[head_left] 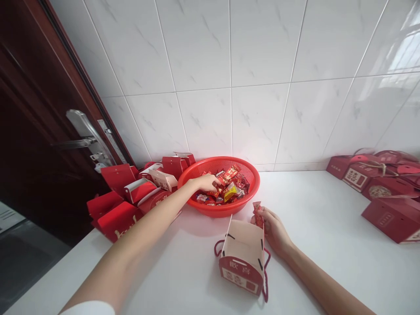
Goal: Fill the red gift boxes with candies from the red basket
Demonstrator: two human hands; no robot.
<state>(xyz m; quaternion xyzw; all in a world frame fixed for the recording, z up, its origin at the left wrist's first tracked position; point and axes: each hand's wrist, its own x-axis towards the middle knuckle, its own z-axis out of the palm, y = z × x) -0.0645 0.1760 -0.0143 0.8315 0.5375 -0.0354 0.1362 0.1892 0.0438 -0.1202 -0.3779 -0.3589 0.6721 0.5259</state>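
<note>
My left hand point(207, 183) reaches into a red plastic basket point(213, 211). Its fingers are curled down among wrapped candies point(231, 190), and what they grip is hidden. In my right hand point(275, 229) is a red wrapped candy point(257, 213), pinched upright between the fingers. That hand is at the right side of an open gift box point(241, 269), red and cream with a purple-red rope handle point(265, 280). The box stands upright on the white table in front of the basket, its top flaps raised and the visible part of its inside bare.
Several open red boxes point(131, 197) crowd the table's left side, beside the basket. More red boxes point(390, 188), closed, stand at the right. Behind the white table point(311, 205) rises a tiled wall point(203, 57). A dark door point(39, 100) with a metal handle is at the left.
</note>
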